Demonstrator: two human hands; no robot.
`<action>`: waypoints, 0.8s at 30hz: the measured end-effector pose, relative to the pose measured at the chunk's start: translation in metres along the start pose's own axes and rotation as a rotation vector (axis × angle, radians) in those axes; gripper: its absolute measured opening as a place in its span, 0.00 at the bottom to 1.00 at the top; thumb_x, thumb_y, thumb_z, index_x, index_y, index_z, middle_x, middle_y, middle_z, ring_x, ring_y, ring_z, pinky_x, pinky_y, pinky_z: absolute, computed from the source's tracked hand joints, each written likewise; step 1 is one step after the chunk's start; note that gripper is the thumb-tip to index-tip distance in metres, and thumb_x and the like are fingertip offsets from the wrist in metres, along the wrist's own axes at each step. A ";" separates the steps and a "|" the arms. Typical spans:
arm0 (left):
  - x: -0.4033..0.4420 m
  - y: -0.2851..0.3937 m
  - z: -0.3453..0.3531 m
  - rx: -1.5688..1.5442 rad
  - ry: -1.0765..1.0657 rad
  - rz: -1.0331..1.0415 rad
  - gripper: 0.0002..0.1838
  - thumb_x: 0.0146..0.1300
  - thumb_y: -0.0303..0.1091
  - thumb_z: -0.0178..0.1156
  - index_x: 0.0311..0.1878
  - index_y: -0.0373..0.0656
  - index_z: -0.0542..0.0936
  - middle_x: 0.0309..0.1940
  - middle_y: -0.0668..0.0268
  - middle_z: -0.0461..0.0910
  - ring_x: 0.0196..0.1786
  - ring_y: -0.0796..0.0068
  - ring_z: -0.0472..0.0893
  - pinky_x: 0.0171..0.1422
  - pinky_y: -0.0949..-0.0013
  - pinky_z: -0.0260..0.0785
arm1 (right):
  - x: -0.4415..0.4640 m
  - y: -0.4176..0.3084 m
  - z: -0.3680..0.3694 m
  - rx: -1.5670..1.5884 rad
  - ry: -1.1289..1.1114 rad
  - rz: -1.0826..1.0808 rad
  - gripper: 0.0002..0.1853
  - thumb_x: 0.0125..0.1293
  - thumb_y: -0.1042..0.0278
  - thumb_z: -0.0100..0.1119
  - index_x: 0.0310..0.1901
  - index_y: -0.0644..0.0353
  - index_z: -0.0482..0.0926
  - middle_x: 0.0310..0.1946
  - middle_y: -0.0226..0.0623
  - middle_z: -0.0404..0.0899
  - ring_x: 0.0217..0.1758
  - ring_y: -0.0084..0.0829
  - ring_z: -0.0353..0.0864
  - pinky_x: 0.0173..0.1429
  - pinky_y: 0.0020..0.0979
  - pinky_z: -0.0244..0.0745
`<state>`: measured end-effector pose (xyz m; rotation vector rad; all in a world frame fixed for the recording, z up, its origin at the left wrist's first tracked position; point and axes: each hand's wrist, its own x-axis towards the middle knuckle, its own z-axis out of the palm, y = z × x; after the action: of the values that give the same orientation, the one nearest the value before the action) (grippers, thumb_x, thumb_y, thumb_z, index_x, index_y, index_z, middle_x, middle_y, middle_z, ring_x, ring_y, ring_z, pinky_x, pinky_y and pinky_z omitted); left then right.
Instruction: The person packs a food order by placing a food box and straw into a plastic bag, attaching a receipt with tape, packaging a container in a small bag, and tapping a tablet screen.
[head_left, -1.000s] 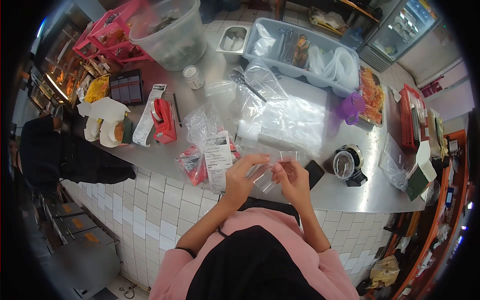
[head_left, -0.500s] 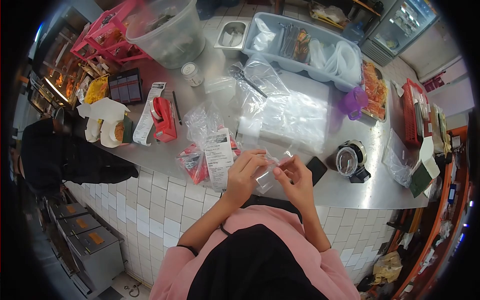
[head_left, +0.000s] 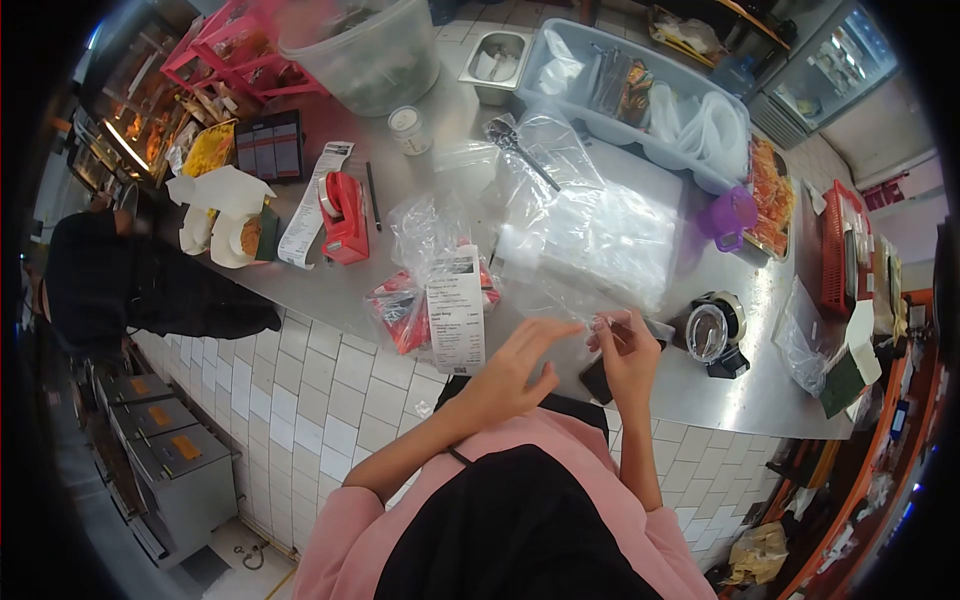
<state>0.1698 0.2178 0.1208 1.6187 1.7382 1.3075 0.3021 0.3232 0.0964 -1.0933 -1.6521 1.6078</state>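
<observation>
My left hand (head_left: 512, 372) is open, fingers stretched toward my right hand, with nothing visible in its grasp. My right hand (head_left: 628, 352) is closed in a pinch on a thin clear plastic bag, hard to make out against the table and fingers. Under my right hand lies a dark phone (head_left: 597, 384), partly covered. Left of my left hand sits a knotted clear bag with red contents (head_left: 400, 312), and a printed receipt (head_left: 457, 325) is on its front. Beyond both hands is a stack of clear plastic bags (head_left: 620, 225).
A red tape dispenser (head_left: 345, 215), receipt paper (head_left: 312, 210) and open food box (head_left: 228, 225) stand left. Farther back are a tin (head_left: 408, 130), a large tub (head_left: 375, 70) and a divided bin (head_left: 735, 175). At right are a purple cup (head_left: 730, 215) and black tape dispenser (head_left: 722, 335).
My left hand has let go of the small clear bag that both hands held, opened, and moved toward me. My right hand has shifted slightly right. The view has turned a little.
</observation>
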 end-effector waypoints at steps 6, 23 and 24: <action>0.004 -0.014 0.014 -0.377 -0.130 -0.309 0.09 0.57 0.27 0.56 0.38 0.37 0.68 0.31 0.60 0.72 0.33 0.64 0.77 0.42 0.67 0.71 | -0.017 0.005 0.010 -0.071 -0.080 -0.152 0.07 0.54 0.79 0.57 0.36 0.67 0.74 0.28 0.34 0.76 0.32 0.21 0.76 0.36 0.22 0.72; 0.002 -0.031 0.036 -0.056 -0.015 -0.338 0.18 0.51 0.21 0.55 0.46 0.40 0.65 0.29 0.57 0.72 0.33 0.60 0.77 0.37 0.63 0.69 | -0.003 -0.008 0.009 -0.397 -0.013 -0.330 0.09 0.49 0.85 0.55 0.32 0.65 0.70 0.27 0.38 0.70 0.29 0.31 0.74 0.32 0.27 0.69; 0.001 -0.035 0.042 0.020 -0.024 -0.405 0.18 0.49 0.20 0.55 0.45 0.39 0.65 0.28 0.56 0.72 0.32 0.56 0.77 0.34 0.60 0.68 | -0.001 -0.023 0.007 -0.367 0.017 -0.343 0.09 0.48 0.85 0.55 0.32 0.65 0.70 0.26 0.38 0.71 0.29 0.31 0.74 0.33 0.26 0.69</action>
<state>0.1860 0.2373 0.0722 1.1991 1.9401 1.0729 0.2930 0.3201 0.1181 -0.9213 -2.0471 1.1031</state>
